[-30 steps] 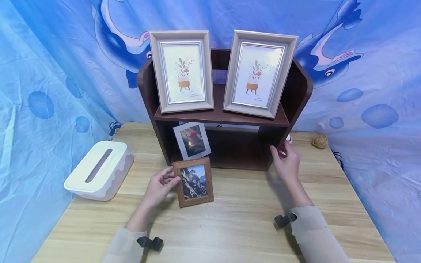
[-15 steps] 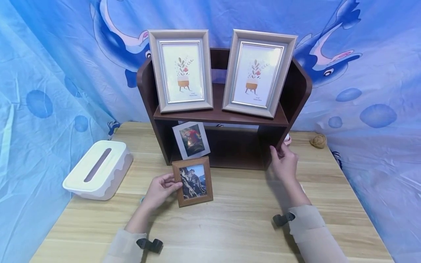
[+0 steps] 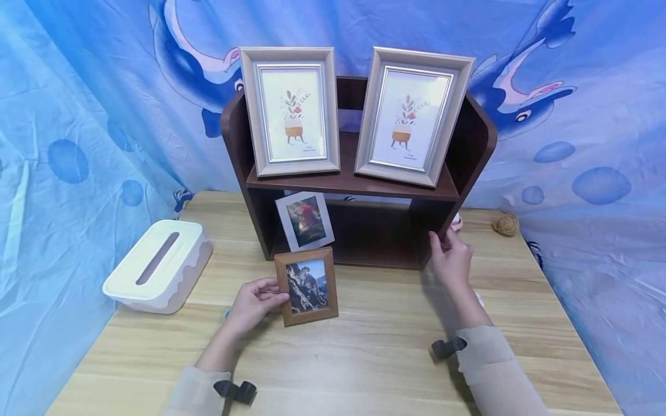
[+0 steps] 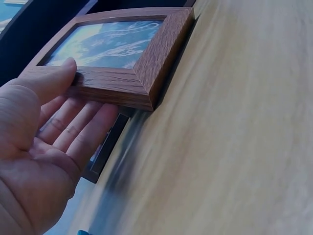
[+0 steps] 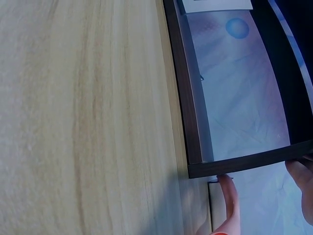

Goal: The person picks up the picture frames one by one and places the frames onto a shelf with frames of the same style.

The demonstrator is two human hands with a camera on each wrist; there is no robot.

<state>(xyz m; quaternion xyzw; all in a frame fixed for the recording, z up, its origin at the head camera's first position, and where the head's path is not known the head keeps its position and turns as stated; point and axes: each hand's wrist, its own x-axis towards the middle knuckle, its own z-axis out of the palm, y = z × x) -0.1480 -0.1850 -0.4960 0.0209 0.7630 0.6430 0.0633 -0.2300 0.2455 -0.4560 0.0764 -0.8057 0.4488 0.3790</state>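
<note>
In the head view, my left hand (image 3: 255, 306) holds the left edge of a brown wooden photo frame (image 3: 280, 286) with a leopard picture. The left wrist view shows the thumb on the front of this photo frame (image 4: 142, 78) and the other fingers under its edge. A white photo frame (image 3: 283, 222) with a parrot picture leans behind it, in the lower level of a dark brown shelf (image 3: 374, 237). My right hand (image 3: 452, 260) grips the shelf's right side panel near its lower front. Most of this hand lies outside the right wrist view.
Two silver-beige photo frames (image 3: 291, 169) (image 3: 390, 173) stand on the upper level. At left is a white tissue box (image 3: 130, 260); a twine ball (image 3: 506, 224) lies back right. Behind the panel shows part of a white-pink object (image 3: 457, 221). Patterned blue cloth surrounds the wooden table (image 3: 354, 370).
My left hand has slid slightly down along the wooden photo frame's left edge. The fingers of my right hand sit a little lower on the panel. Shelf and frames hold their places.
</note>
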